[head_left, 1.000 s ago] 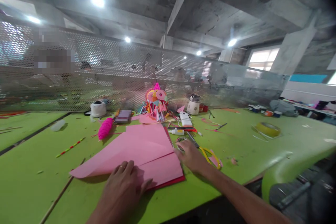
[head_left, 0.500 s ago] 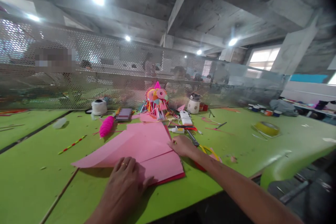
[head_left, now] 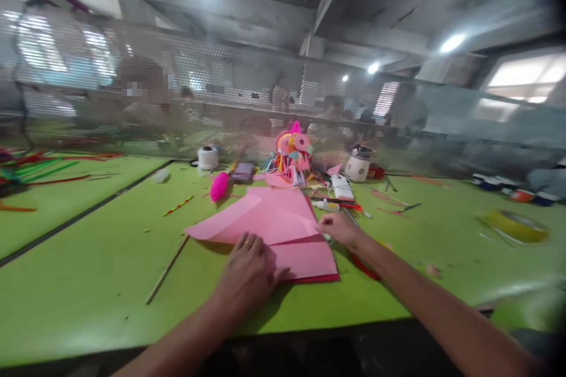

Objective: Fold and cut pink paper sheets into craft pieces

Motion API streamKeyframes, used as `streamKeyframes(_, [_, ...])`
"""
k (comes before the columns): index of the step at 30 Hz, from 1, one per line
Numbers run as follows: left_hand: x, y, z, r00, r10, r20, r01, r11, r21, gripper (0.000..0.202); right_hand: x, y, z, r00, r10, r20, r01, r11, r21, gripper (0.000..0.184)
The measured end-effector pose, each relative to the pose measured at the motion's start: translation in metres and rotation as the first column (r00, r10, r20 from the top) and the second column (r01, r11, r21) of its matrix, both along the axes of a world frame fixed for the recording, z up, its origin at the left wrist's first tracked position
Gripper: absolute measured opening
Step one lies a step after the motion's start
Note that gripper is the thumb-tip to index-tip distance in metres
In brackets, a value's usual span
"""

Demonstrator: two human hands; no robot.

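Pink paper sheets (head_left: 283, 206) lie in a stack on the green table, the top sheet lifted and curling along its left side. A darker pink-red layer shows at the stack's near edge. My left hand (head_left: 252, 268) lies flat on the near left part of the stack, its thumb spread away from the fingers. At the right edge of the top sheet, my right hand (head_left: 340, 228) is closed, with the paper's edge pinched at its fingertips. Under my right forearm, the red handle (head_left: 366, 268) of a tool is partly hidden.
A colourful paper lion-like figure (head_left: 295, 156) stands behind the paper. Around it are a glue bottle (head_left: 326, 205), a white device (head_left: 342, 186), a jar (head_left: 358, 165) and a bright pink bundle (head_left: 219, 187). A thin stick (head_left: 168, 271) lies left; yellow tape (head_left: 515, 227) lies right.
The view has turned left, so the whole scene sits further right in the picture. Both hands keep about the same places on the paper, and the top sheet stays lifted.
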State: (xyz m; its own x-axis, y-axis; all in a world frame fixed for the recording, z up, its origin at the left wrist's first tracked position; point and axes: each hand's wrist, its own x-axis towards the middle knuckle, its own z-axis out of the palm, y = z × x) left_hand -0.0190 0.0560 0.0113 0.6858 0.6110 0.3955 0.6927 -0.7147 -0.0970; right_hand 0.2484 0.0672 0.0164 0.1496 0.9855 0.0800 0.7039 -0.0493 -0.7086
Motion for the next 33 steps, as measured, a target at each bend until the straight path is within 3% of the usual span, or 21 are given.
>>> streamKeyframes(5, [0.010, -0.001, 0.007, 0.996, -0.061, -0.070, 0.058, 0.997, -0.043, 0.060, 0.016, -0.025, 0.004, 0.993, 0.066, -0.096, -0.061, 0.996, 0.058, 0.033])
streamKeyframes(10, [0.026, -0.002, 0.017, 0.989, -0.122, -0.083, 0.117, 0.992, -0.056, 0.066, 0.035, -0.053, -0.001, 0.995, 0.022, -0.098, -0.019, 0.999, 0.034, 0.036])
streamKeyframes(16, [0.036, -0.007, 0.011, 0.992, -0.118, -0.047, 0.114, 0.989, -0.093, 0.066, 0.046, -0.079, -0.004, 0.996, -0.003, -0.089, -0.002, 0.999, -0.052, 0.038])
streamKeyframes(24, [0.029, -0.014, 0.006, 0.999, -0.049, -0.010, 0.046, 0.984, -0.174, 0.061, 0.046, -0.087, -0.007, 0.998, -0.030, -0.049, 0.027, 0.998, -0.065, 0.042])
streamKeyframes(33, [0.010, -0.021, 0.003, 0.997, 0.031, 0.074, -0.018, 0.986, -0.168, 0.051, 0.057, -0.101, -0.024, 0.993, -0.065, -0.096, 0.053, 0.991, -0.121, 0.042])
